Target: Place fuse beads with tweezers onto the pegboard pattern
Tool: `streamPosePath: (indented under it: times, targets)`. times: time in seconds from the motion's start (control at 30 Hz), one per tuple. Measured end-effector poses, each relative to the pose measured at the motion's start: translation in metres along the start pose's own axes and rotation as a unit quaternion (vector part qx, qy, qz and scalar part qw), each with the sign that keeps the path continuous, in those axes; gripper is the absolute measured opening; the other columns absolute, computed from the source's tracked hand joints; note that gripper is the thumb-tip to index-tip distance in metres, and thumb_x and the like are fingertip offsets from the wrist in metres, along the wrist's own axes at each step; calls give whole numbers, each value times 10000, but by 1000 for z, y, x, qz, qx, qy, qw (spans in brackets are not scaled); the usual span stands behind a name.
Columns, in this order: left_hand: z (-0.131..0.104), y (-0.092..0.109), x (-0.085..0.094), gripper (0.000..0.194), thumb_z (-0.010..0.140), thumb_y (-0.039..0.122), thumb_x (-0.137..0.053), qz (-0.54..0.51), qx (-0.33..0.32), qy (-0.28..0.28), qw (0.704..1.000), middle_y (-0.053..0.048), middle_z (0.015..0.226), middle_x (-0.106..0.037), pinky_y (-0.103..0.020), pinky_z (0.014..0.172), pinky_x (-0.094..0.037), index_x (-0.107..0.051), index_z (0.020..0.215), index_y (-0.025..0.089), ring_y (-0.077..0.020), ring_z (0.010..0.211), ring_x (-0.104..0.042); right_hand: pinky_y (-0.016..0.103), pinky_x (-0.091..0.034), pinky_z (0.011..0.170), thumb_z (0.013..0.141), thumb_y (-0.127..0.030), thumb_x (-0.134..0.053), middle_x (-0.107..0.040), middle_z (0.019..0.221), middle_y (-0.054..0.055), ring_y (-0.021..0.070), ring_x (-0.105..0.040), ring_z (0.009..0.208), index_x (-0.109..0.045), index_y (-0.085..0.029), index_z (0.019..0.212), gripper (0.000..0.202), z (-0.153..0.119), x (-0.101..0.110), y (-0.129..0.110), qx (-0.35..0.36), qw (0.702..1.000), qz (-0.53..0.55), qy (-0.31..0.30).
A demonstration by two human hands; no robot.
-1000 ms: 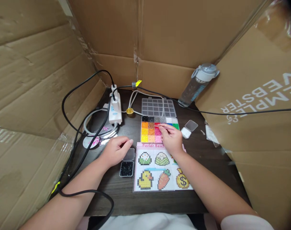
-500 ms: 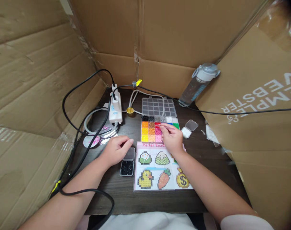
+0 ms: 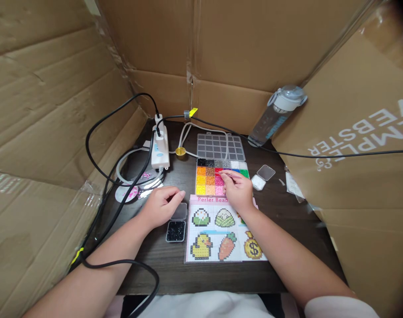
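My right hand (image 3: 239,190) is closed in a pinch on slim pink tweezers (image 3: 233,176), their tip over the red beads (image 3: 218,171) in the bead case (image 3: 197,179). That case has many small compartments of coloured beads and a clear gridded lid (image 3: 220,148) folded back behind it. My left hand (image 3: 163,204) rests loosely curled on the table with its thumb out, and nothing shows in it. Beside it lies a small open box of black beads (image 3: 175,232), its lid (image 3: 179,212) close to my fingers. A Perler bead pattern sheet (image 3: 214,225) lies partly under my right wrist.
A white power strip (image 3: 160,154) with black cables stands at the left back, near a gold cup (image 3: 180,153). A small box of white beads (image 3: 258,182) is right of the case. A water bottle (image 3: 276,115) leans against the cardboard wall (image 3: 347,88).
Both hands hold nearly the same places, the tweezers still over the red beads. The whole view has shifted very slightly.
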State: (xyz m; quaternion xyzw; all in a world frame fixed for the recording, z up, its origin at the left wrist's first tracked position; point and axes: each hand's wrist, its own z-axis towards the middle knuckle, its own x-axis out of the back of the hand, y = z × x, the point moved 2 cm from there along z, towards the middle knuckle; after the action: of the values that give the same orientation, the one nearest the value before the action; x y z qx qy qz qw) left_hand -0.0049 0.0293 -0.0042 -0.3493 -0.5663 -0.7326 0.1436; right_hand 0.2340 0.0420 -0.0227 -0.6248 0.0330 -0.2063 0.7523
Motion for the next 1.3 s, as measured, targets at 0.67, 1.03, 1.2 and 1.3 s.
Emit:
streamPosePath:
  times: [0.67, 1.03, 1.2, 1.3]
  targets:
    - [0, -1, -1, 425, 901, 426, -459, -2, 10, 0, 1000, 7, 550, -527, -270, 565, -346, -556, 576, 170, -125, 546, -479, 244, -438, 402, 786, -367, -668, -691, 618, 41, 102, -515, 421, -762, -125, 865, 271, 0, -1, -1, -67, 997, 34, 2]
    - [1, -6, -4, 415, 895, 425, -477, -14, 19, 4, 1000, 13, 543, -530, -267, 538, -322, -565, 583, 167, -121, 534, -483, 236, -447, 385, 838, -293, -685, -702, 648, 29, 83, -526, 392, -763, -152, 811, 163, -21, 34, -43, -32, 997, 67, -13]
    - [1, -5, -5, 410, 891, 419, -483, -19, 22, 7, 1000, 14, 536, -536, -266, 544, -330, -572, 582, 164, -118, 529, -482, 227, -458, 371, 856, -269, -692, -630, 512, -8, 94, -523, 377, -783, -179, 835, 129, -60, 61, -45, -91, 982, 100, -133]
    - [2, -3, -5, 402, 886, 411, -486, -15, 16, 5, 1000, 9, 544, -545, -268, 541, -326, -575, 584, 162, -120, 536, -491, 219, -461, 361, 866, -257, -673, -733, 683, 50, 82, -525, 392, -792, -180, 851, 143, -82, 67, -35, -120, 965, 99, -213]
